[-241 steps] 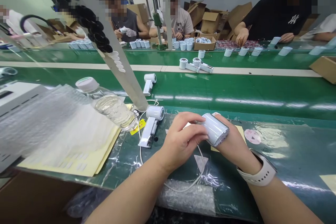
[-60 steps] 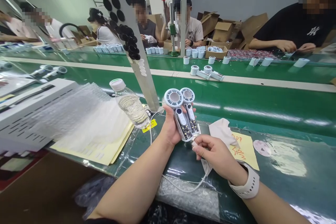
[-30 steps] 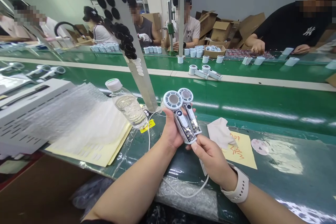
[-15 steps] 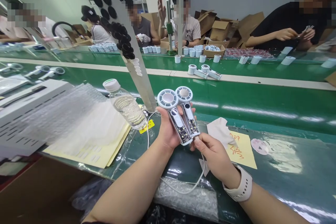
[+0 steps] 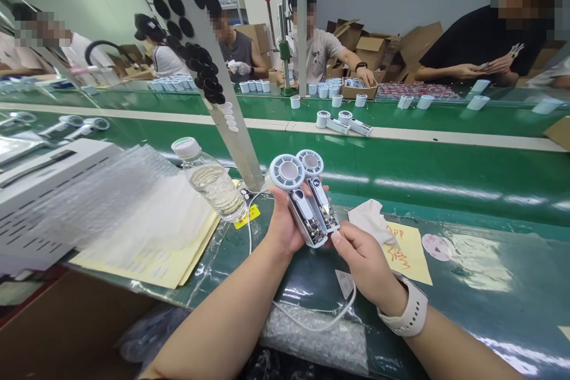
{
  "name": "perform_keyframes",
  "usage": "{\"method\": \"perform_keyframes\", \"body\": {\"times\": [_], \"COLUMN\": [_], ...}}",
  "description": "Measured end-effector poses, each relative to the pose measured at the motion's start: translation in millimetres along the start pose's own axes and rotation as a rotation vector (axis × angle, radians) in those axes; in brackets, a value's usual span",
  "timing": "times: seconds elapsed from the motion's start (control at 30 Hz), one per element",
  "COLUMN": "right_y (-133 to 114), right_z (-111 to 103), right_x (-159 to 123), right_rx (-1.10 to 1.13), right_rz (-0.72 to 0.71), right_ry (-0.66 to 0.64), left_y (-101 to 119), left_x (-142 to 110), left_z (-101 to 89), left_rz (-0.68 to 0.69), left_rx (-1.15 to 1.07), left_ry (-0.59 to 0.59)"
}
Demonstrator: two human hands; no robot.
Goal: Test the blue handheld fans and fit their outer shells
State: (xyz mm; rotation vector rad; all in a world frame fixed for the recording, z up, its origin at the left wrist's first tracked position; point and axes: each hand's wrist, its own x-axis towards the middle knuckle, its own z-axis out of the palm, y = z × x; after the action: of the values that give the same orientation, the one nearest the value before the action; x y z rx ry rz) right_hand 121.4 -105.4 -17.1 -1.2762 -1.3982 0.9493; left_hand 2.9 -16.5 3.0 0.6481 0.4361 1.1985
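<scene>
Two white plastic handheld fans with round heads and slim handles point(image 5: 305, 208) sit upright in the left hand point(image 5: 285, 225), just right of centre on the near side of the green tabletop point(image 5: 490, 285), their heads side by side and pointing away from the person. The left fingers point(image 5: 326, 189) curl around behind both handles, holding the pair against the palm. The right hand point(image 5: 363, 264) comes in from the near right, its fingers point(image 5: 342, 241) bunched together at the lower handle ends; whether they are gripping there, I cannot tell. A thin white cable point(image 5: 312, 323) loops on the tabletop below the hands. The fans look light and stiff, but their smooth shells may prove slippery. What looks like exposed circuitry along the handles seems the fragile part, so the safest hold is probably the handle's outer edges, away from that board and the round fan heads. A clear plastic water bottle point(image 5: 214, 185) lies to the left.
</scene>
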Motion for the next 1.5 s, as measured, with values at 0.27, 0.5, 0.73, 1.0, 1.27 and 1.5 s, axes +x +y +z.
{"method": "perform_keyframes", "body": {"times": [0.27, 0.5, 0.73, 1.0, 1.27, 1.5], "right_y": [21, 33, 22, 48, 17, -1], "right_z": [-41, -81, -77, -70, -78, -72], "right_x": [16, 26, 26, 30, 25, 17], "right_rx": [-0.607, -0.869, -0.495, -0.669, -0.371, 0.233], "right_rz": [-0.118, -0.218, -0.187, -0.049, -0.118, -0.170], "right_ry": [0.091, 0.339, 0.453, 0.147, 0.364, 0.201], "left_y": [2, -3, -14, -11, -12, -23], "left_x": [9, -4, -12, -16, -17, -20], "left_z": [-12.3, -0.3, -0.6, 4.3, 6.8, 0.5], "left_rz": [-0.027, -0.250, -0.425, -0.475, -0.484, -0.576], "left_rx": [-0.024, 0.000, 0.036, -0.038, -0.080, -0.005], "left_ry": [0.094, -0.157, -0.348, -0.372, -0.378, -0.504]}}
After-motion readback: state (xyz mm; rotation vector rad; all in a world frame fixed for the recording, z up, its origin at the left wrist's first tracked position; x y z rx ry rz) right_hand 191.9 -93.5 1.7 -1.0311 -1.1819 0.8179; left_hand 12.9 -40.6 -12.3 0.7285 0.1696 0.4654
